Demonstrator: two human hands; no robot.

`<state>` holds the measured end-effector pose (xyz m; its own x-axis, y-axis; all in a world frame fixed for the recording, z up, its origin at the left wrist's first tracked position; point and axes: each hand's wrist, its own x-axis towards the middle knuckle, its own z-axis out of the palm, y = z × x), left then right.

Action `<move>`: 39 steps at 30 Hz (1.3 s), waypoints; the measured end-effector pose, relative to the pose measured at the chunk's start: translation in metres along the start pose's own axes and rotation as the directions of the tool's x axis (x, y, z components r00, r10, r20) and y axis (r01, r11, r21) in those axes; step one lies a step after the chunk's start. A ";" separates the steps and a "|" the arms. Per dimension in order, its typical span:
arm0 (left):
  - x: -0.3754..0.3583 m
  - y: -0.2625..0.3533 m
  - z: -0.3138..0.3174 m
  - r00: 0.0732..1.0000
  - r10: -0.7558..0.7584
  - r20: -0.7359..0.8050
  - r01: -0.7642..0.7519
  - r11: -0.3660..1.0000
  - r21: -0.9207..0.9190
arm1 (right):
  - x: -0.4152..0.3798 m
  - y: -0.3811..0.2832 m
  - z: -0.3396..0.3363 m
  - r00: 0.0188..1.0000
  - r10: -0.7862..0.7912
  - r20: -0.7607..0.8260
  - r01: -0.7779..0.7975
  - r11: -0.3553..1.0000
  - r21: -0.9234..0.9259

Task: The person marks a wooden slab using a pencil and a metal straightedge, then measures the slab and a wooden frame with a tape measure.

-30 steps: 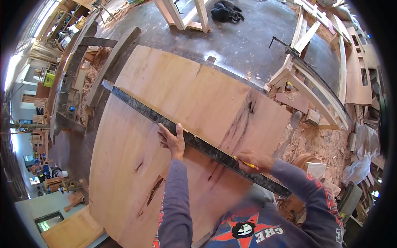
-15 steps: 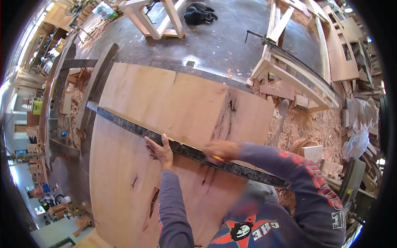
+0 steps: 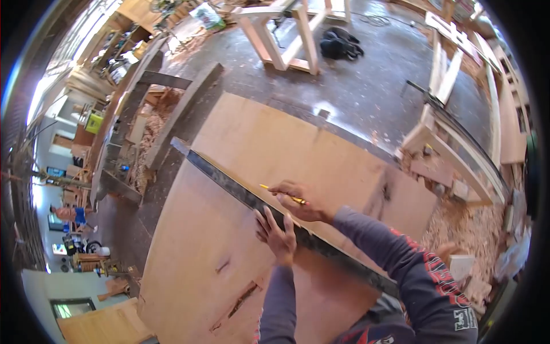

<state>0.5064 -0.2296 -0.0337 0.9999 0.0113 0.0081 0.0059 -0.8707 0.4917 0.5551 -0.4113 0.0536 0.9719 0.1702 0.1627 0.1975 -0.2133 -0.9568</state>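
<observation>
A long dark straightedge (image 3: 229, 186) lies diagonally across a wide wooden panel (image 3: 189, 229). My left hand (image 3: 278, 238) has its fingers spread, with the tips on the straightedge near its middle. Just beyond it, my right hand (image 3: 303, 203) grips a yellow pencil (image 3: 298, 199) with a red end. The pencil's tip points left, over the panel on the far side of the straightedge. Dark knots and a long crack (image 3: 243, 299) mark the wood.
Left of the panel stands a dark wooden frame (image 3: 183, 114) over shavings. A clamped pale frame (image 3: 458, 155) is at the right, with shavings (image 3: 458, 221) below it. A black dog (image 3: 341, 44) lies on the floor (image 3: 389, 74). Far left, a person (image 3: 71, 215) is visible.
The view has turned, shifting the panel to the right. My right hand has moved left along the straightedge and now holds the pencil beyond it. The left hand still rests on the straightedge.
</observation>
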 end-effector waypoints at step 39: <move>0.006 -0.006 -0.001 0.999 0.028 -0.046 -0.027 0.999 0.023 | 0.266 0.069 0.078 0.820 -0.275 0.502 0.429 0.876 -0.219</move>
<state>0.5124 -0.2239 -0.0357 0.9980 0.0099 0.0621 -0.0205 -0.8818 0.4712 0.8172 -0.3060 0.0121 0.6783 0.6810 0.2761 0.6178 -0.3250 -0.7160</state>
